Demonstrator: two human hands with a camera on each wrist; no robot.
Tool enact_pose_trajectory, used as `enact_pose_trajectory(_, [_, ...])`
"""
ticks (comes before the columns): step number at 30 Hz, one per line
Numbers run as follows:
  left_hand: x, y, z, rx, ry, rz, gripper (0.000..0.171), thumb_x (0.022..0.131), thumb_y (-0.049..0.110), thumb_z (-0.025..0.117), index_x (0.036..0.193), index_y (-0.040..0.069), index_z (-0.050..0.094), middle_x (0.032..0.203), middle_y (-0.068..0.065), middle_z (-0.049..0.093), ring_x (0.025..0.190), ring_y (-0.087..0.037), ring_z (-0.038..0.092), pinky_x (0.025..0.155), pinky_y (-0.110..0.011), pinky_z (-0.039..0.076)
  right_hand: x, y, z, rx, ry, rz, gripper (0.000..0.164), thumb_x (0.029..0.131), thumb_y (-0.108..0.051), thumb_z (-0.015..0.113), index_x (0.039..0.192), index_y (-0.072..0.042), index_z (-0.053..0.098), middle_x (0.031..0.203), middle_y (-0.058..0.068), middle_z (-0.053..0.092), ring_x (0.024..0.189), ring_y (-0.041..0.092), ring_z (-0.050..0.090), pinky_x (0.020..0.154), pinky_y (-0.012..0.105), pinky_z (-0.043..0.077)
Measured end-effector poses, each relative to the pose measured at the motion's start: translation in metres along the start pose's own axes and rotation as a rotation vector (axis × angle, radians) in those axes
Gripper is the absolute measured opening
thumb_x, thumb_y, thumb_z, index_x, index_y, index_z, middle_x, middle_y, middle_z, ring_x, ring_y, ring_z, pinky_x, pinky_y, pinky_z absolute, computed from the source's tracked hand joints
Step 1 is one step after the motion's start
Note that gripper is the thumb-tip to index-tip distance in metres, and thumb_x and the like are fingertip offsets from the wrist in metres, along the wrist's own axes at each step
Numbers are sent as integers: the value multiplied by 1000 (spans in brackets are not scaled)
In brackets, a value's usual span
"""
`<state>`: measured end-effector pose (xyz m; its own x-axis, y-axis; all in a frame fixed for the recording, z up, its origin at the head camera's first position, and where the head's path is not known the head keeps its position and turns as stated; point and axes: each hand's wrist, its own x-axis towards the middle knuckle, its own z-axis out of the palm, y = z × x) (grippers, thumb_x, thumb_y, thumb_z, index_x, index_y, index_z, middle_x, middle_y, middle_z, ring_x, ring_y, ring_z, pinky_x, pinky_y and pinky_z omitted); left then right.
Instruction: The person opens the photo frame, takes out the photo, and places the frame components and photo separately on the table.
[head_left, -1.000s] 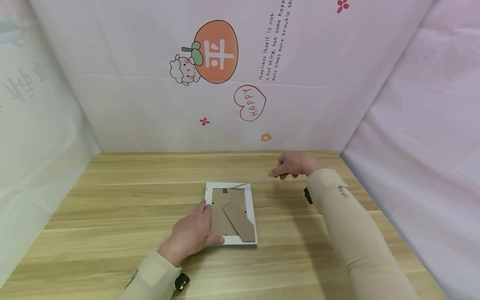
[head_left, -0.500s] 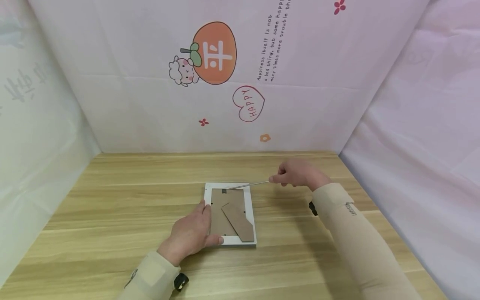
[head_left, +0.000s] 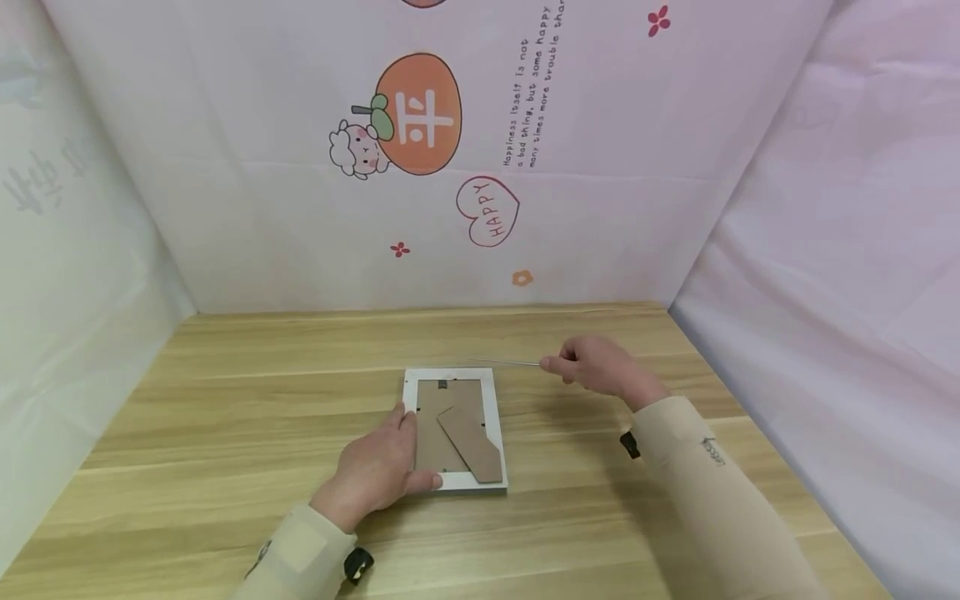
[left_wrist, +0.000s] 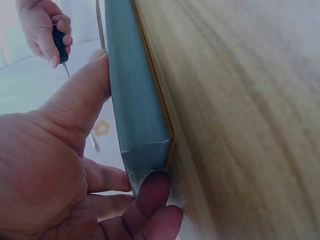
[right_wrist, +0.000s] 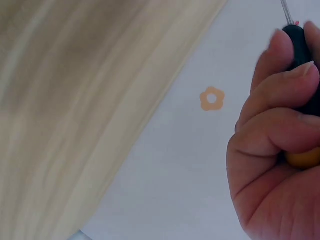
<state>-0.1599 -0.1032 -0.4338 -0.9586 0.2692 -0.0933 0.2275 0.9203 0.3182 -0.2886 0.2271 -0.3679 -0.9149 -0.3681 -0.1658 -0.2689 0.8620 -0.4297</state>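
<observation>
A white photo frame (head_left: 491, 425) lies face down on the table, its brown backing board (head_left: 431, 433) and slanted brown stand leg (head_left: 474, 448) showing. My left hand (head_left: 375, 467) grips the near left corner, thumb over the near edge and fingers along the left side. Its pale blue-green side (left_wrist: 137, 90) shows in the left wrist view. My right hand (head_left: 596, 365) holds a screwdriver (head_left: 510, 362) with a thin metal shaft. Its dark handle (right_wrist: 295, 42), yellow at the butt, sits inside curled fingers in the right wrist view. The shaft hovers apart from the frame, around its far edge.
Small dark tabs (head_left: 442, 384) sit around the backing board's edges. The wood-grain table (head_left: 225, 400) meets a printed white cloth wall (head_left: 300, 250) at the back, with more cloth on both sides.
The screwdriver tip has lifted off the frame's far end, and its shaft is now flatter. My right hand has come slightly nearer to me. My left hand keeps its grip on the frame.
</observation>
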Motion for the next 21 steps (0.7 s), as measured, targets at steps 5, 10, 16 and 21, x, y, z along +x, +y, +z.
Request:
enact_pose_trajectory(5, [0,1,0,2,-4,-6,105,75,64,70,146,-6,37,156,-25,29,110,-37,60,55,-37,51,-3,1,11,80,26,16,55,90,-65,50,91,-12,64,90,7,65,75,20,57,66,36,48])
enact_pose_trajectory(10, [-1,2,2,17,4,-17,107,74,67,69,146,-6,37,155,-25,30,109,-37,60,56,-39,52,-5,0,18,87,54,22,53,89,-64,54,89,-12,64,80,4,59,73,19,51,63,35,43])
enact_pose_trajectory(16, [-1,5,5,41,24,-28,106,75,69,67,145,-6,38,154,-27,32,111,-38,59,56,-42,53,-7,-1,24,65,79,20,50,92,-60,52,85,-11,60,75,3,53,68,19,48,59,34,41])
enact_pose_trajectory(21, [-3,8,6,57,39,-31,106,75,69,66,143,-8,39,152,-29,33,96,-37,63,52,-42,52,-9,-4,27,70,70,18,46,95,-55,50,86,-10,58,75,5,53,67,20,47,58,35,41])
